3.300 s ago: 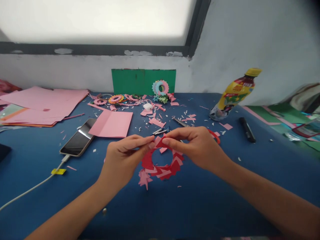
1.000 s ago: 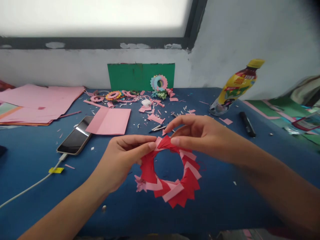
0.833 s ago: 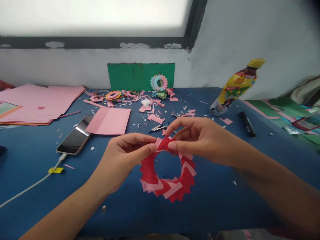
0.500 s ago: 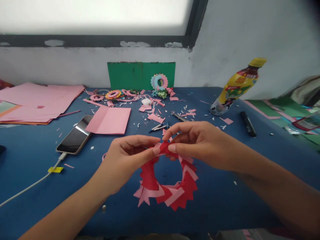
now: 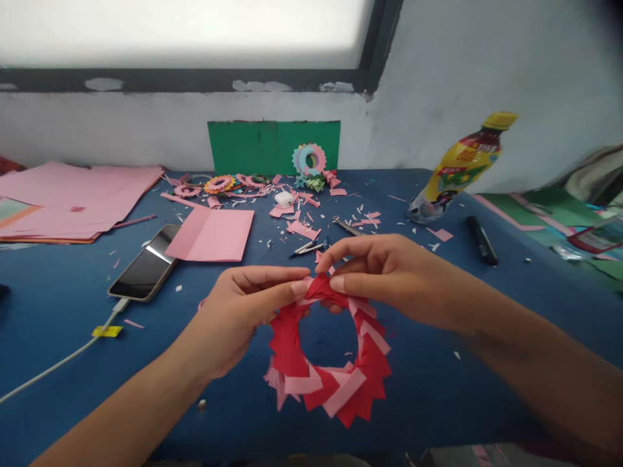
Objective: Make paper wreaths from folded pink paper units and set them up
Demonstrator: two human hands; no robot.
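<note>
A red and pink folded-paper wreath [image 5: 374,353] hangs upright from both hands over the near part of the table. My left hand [image 5: 238,311] is closed, pinching the wreath's upper left between thumb and fingers. On the upper right, my right hand [image 5: 389,275] pinches it too, thumb in front and fingertips partly hidden behind the paper. The thumbs are a short way apart on the top red fold. A pink pointed paper piece [image 5: 278,386] shows at the wreath's lower left, partly behind it.
On the blue table [image 5: 292,441] lie a phone [image 5: 145,264] on a cable, a folded pink sheet [image 5: 221,235], stacked pink paper [image 5: 73,194], scissors [image 5: 348,226] and paper scraps. A tilted-looking bottle [image 5: 460,172] and a black marker [image 5: 481,240] are at right. Small paper rings [image 5: 221,184] lie at the back.
The wreath has tipped a little, its lower rim now slightly lower and further right. The thumbs have moved slightly apart, with both hands still gripping the top.
</note>
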